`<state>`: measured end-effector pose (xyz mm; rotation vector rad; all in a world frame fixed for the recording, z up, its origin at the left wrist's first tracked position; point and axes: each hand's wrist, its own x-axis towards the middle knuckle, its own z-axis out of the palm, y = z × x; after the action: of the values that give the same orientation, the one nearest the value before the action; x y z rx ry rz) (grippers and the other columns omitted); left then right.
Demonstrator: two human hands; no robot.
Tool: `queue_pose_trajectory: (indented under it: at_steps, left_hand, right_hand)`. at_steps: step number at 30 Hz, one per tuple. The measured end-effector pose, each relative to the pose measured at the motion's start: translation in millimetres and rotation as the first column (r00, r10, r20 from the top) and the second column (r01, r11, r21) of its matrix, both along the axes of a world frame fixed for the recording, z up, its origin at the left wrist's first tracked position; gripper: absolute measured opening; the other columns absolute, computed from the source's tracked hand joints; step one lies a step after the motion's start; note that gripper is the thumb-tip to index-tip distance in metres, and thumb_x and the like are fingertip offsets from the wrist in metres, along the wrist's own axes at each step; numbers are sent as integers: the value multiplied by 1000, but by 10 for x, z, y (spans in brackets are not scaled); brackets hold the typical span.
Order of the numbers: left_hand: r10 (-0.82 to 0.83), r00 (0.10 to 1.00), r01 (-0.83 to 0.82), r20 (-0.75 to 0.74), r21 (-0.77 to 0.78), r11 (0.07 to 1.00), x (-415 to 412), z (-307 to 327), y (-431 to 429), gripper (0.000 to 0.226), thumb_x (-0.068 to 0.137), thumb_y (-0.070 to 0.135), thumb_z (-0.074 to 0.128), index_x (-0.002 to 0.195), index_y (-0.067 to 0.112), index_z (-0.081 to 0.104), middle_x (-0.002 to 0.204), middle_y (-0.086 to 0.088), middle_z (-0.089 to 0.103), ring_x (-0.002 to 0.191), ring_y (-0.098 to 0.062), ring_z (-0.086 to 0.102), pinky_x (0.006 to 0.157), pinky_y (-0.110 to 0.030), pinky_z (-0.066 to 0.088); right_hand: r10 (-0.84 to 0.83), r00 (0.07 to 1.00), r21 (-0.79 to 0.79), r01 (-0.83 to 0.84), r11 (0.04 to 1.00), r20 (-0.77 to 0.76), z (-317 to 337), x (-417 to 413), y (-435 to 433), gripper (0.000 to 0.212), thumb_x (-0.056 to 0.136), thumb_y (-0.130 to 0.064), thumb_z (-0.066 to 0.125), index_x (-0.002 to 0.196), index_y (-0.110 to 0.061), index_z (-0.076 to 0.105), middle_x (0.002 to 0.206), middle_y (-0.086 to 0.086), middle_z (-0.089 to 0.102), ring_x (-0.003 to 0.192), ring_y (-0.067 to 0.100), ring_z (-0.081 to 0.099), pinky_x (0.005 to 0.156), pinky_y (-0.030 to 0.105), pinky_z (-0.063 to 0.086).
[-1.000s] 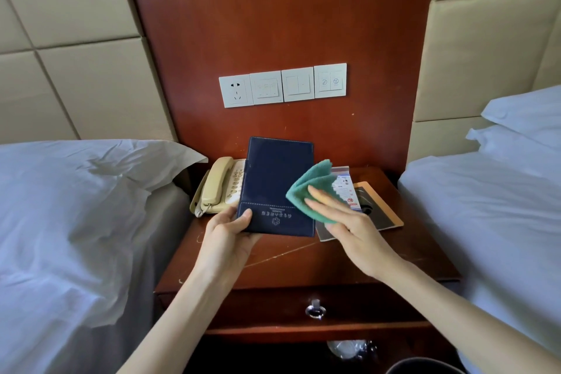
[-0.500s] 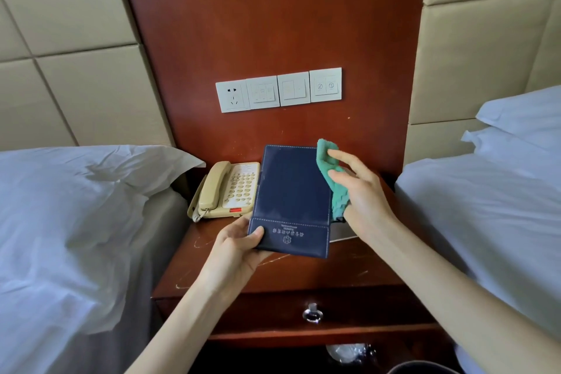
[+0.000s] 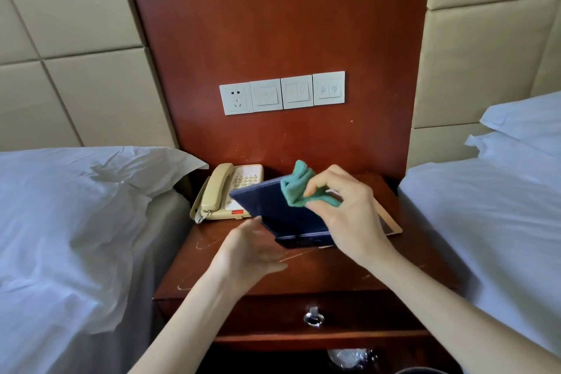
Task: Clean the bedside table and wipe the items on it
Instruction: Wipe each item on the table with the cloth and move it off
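Note:
A dark blue folder (image 3: 274,206) is held tilted, nearly flat, over the wooden bedside table (image 3: 303,275). My left hand (image 3: 252,247) grips its near left edge, with the thumb on the rim and the fingers underneath. My right hand (image 3: 349,212) pinches a bunched green cloth (image 3: 297,188) and presses it on the folder's far right corner. A beige telephone (image 3: 227,191) sits at the table's back left, partly behind the folder.
A flat tray (image 3: 393,223) lies at the table's right, mostly hidden by my right hand. A drawer with a metal ring pull (image 3: 314,317) is below. Beds with white linen (image 3: 76,222) flank both sides. Wall switches (image 3: 282,94) are above.
The folder has tipped from upright to nearly flat. My right hand moved the cloth from the folder's right edge onto its far corner and bunched it up.

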<state>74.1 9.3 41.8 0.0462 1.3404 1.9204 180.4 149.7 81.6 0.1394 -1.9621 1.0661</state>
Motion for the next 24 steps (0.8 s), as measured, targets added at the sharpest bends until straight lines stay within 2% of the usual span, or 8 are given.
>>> queue_pose_trajectory:
  at_steps: [3,5,7,9,11,14,18,24]
  left_hand:
    - [-57,998,55,-3,355,933,7,120,-129,54,79,19,49,128,-4,46,125,-35,55,111,-54,55,91,-61,44]
    - [-105,994,95,-12,540,836,-14,140,-196,65,79,19,47,140,0,36,136,-36,46,122,-57,45,104,-67,31]
    - [-145,989,124,-18,634,764,21,176,-244,64,85,29,41,142,1,35,139,-34,42,127,-55,41,106,-70,24]
    - [-176,983,166,-53,668,725,32,191,-278,61,94,41,31,133,-2,50,136,-31,49,125,-48,48,102,-66,33]
    - [-177,984,146,-26,687,712,29,186,-308,66,98,46,25,117,-3,64,123,-24,62,115,-38,59,100,-51,46]
    - [-36,999,32,-6,595,803,49,175,-280,47,93,43,42,111,9,69,107,-12,70,99,-27,67,90,-41,49]
    - [-25,1000,14,12,566,824,89,111,-238,51,90,44,49,121,6,64,123,-16,64,110,-31,64,97,-45,49]
    - [-45,993,95,-106,536,839,186,-42,-188,44,92,46,47,119,17,67,123,-9,66,110,-23,65,85,-37,55]
  right_hand:
    - [12,1000,157,-12,987,-3,-33,15,-84,18,77,13,68,77,-5,69,81,4,56,75,5,54,65,14,43]
    - [35,999,212,-31,977,-15,-57,19,-109,16,77,14,68,77,-2,71,79,6,56,73,9,54,62,20,45]
    - [73,997,258,-62,964,-32,-78,16,-131,15,78,13,68,78,-1,72,81,8,59,74,16,57,63,28,48]
    - [127,992,322,-113,940,-23,-121,16,-169,13,80,11,67,81,-1,73,88,9,63,82,19,60,70,32,50]
    - [194,980,355,-197,914,43,-195,25,-217,15,83,9,65,87,-2,74,100,8,67,95,16,62,83,28,50]
    - [264,943,305,-317,898,203,-328,47,-273,26,86,7,61,101,-8,75,126,4,63,119,9,55,103,25,43]
    - [250,904,318,-364,875,348,-376,15,-265,39,92,-5,56,124,-25,64,147,-18,35,141,-6,22,115,13,13]
    - [-44,892,503,-212,838,449,-276,-167,-177,47,102,-34,35,146,-45,23,158,-19,-6,139,-11,-21,109,10,-18]
